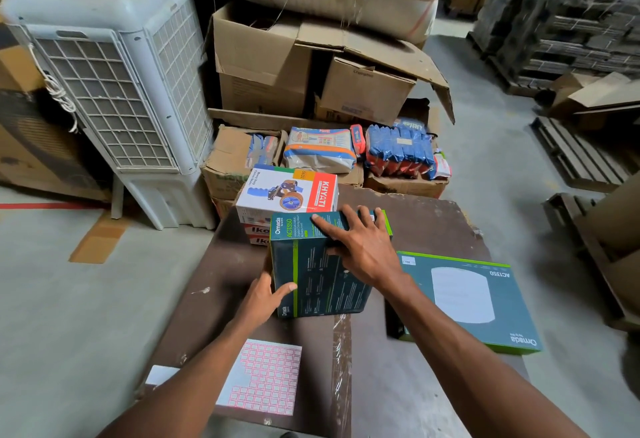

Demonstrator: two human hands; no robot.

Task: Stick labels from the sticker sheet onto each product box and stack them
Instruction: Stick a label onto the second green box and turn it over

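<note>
The right hand (360, 247) lies flat, fingers spread, on top of a green box (322, 264) that reads "Omada AC1350". The left hand (266, 295) has its grip clamped on the box's near left corner. Behind the hands sits a white "KHYATI" box (289, 193). Near the left arm lies the pink sticker sheet (266, 378) on the tabletop (214, 285). Right of the right hand lies another "Omada" box (464, 299), labelled "No.1".

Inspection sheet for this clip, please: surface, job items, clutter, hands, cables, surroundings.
Surface: dark brown board, scuffed, with a tape strip.
Job's things: upright teal Omada box; second Omada box lying flat to its right, small label at a corner; sticker sheet partly used; KHYATI box on a stack behind.
Clutter: nothing seen on the board.
Grippers: left hand holds the upright box's left edge; right hand lies flat on it, fingers straight.
Cables: white cord coiled on the air cooler.
Surroundings: cardboard cartons, wooden pallets.
</note>
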